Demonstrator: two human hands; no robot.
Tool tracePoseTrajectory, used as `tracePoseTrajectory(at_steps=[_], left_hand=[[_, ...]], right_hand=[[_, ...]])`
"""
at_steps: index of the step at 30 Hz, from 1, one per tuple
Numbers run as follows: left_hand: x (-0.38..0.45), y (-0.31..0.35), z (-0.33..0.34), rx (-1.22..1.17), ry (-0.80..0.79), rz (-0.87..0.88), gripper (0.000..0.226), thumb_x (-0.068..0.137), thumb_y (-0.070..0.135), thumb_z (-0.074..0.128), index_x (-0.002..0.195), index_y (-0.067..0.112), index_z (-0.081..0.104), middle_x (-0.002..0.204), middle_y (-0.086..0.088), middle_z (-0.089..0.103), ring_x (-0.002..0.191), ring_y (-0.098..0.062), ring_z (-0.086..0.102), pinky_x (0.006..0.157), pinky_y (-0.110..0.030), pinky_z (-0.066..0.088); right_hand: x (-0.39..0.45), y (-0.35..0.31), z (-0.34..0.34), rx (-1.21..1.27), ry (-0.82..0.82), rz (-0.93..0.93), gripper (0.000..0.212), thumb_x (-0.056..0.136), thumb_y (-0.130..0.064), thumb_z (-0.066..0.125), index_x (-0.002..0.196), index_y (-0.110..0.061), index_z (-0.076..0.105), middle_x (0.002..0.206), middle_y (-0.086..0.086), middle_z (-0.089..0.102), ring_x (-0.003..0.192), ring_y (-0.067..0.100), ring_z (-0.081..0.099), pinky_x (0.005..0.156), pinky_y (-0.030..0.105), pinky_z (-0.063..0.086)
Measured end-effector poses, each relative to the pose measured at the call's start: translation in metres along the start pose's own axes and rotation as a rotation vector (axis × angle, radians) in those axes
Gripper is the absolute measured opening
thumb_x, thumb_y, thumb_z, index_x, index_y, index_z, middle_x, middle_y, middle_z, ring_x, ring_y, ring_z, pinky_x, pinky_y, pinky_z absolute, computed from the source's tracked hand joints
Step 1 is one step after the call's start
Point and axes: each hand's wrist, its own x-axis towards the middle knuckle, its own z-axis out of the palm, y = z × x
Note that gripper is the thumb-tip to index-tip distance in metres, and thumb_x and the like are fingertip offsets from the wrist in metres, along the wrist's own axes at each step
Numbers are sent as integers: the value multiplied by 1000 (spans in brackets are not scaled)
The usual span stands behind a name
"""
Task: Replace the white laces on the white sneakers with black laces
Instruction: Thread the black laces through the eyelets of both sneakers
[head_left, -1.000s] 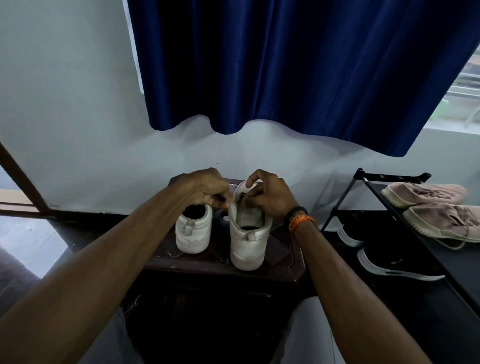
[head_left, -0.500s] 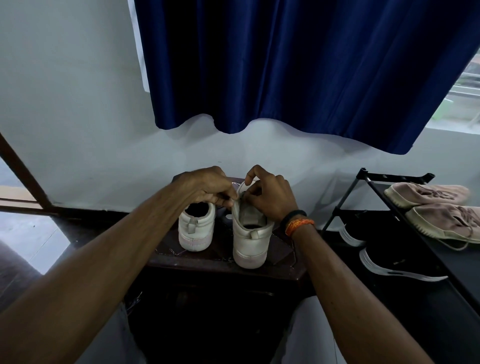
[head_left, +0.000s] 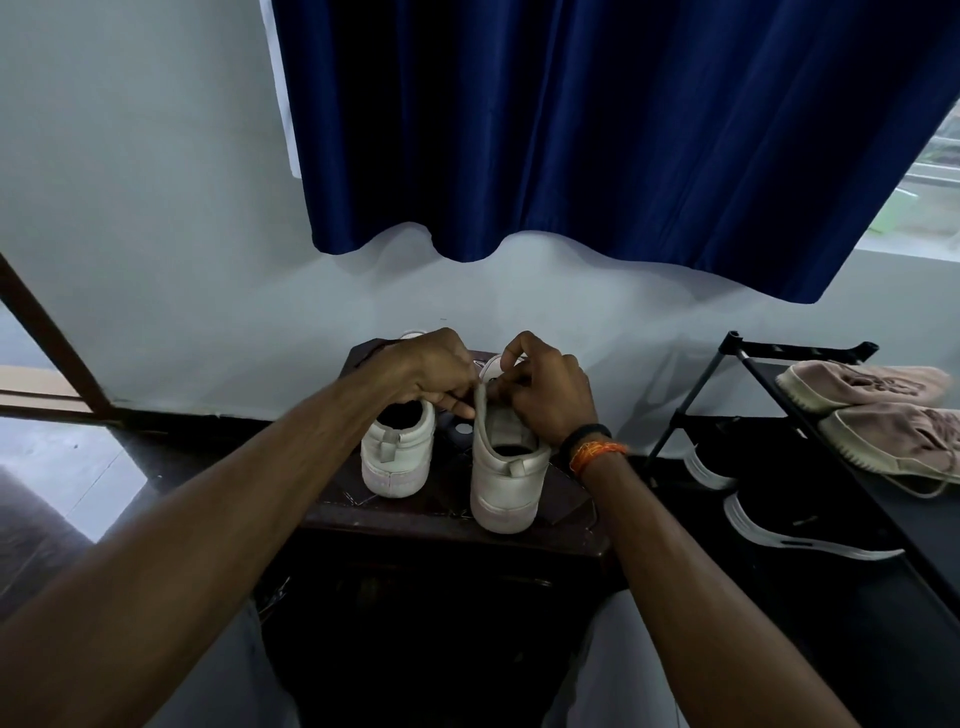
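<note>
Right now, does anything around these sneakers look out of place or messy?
Mostly tidy. One oddity: a loose lace from the pink shoe hangs over the rack edge. Both hands work at the right sneaker.

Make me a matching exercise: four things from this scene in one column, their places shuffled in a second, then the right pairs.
Things:
1. right white sneaker
2. left white sneaker
3. pink shoes
4. blue curtain

Places:
A. on the black rack's top shelf
B. hanging over the window
C. on the dark stool, untouched
D. under both hands' fingers

Pairs: 1-D, 2-C, 3-A, 4-B
</note>
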Motion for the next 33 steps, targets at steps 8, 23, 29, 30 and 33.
tracePoseTrajectory(at_steps=[8,23,29,30,33], left_hand=[[6,0,6,244,88,37,13,90,-3,56,94,-3,68,83,-12,77,70,-26,77,92,-47,58],[5,3,-2,0,163,-73,20,89,6,61,100,-11,62,83,-20,75,69,-32,76,82,-42,62],[-5,11,-10,-26,216,-67,19,94,0,43,110,-8,50,93,-25,69,69,-31,76,76,-38,63],[-8,13,-15,-44,233,-66,25,93,-2,38,116,-8,46,95,-28,68,69,-32,76,75,-37,63],[-12,12,-35,-159,280,-51,44,93,-5,36,137,-12,35,98,-32,66,69,-31,76,64,-33,62]], right_hand=[[0,9,0,-20,-60,-41,22,82,-7,73,96,-21,64,84,-8,74,72,-2,62,61,-1,37],[-11,13,4,-160,156,106,7,76,-21,75,81,-25,76,95,0,72,89,20,66,73,25,47],[-13,11,6,-168,188,200,29,81,-15,62,108,-17,71,110,13,63,101,33,60,76,29,44],[-13,10,6,-175,193,220,30,81,-16,62,111,-18,69,113,13,61,105,35,57,78,32,47],[-13,9,6,-169,215,280,36,79,-18,62,115,-20,65,119,11,56,112,35,52,84,40,50]])
